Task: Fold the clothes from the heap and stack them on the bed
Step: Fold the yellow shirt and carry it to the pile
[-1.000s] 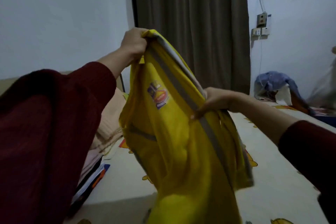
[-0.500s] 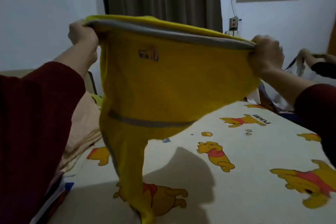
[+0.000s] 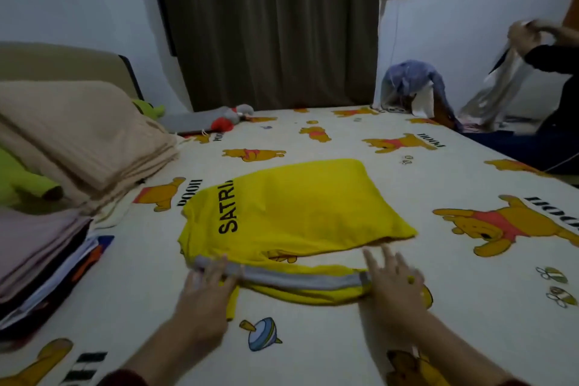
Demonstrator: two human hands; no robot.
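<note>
Yellow cloth fills the middle of the view: a yellow shirt (image 3: pixel 300 210) lies spread on the bed (image 3: pixel 313 351), whose sheet is cream and printed with cartoon bears. Black letters reading "SATRI" run along the shirt's left part; the rest of the word is lost in a fold. A grey band (image 3: pixel 297 279) edges the near side of the shirt, which is doubled over towards the person.

Bare sheet lies around the shirt at 12, 3 and 6 o'clock. At 9 o'clock the room is tighter: a stack of folded clothes (image 3: pixel 37 260) sits at the bed's left edge, cut off by the frame, with a folded beige blanket (image 3: pixel 84 135) behind it at 10 o'clock. The bed's right edge runs from 1 o'clock down towards 3 o'clock.

Both forearms reach in from the bottom of the view. The left hand (image 3: pixel 203 294) lies flat, fingers straight, its fingertips on the left end of the grey band. The right hand (image 3: pixel 394 285) is also flat with fingers spread, resting at the band's right end. The two hands are well apart and neither grips anything; both are slightly blurred.

At 12 o'clock hangs a dark curtain (image 3: pixel 269 25), with a soft toy (image 3: pixel 225 119) on the bed below it. At 1 o'clock a bluish heap (image 3: pixel 413 81) sits beyond the far corner, its contents hard to make out. At 2 o'clock a second person (image 3: pixel 557 97), mostly cut off, holds a pale cloth (image 3: pixel 498 88).
</note>
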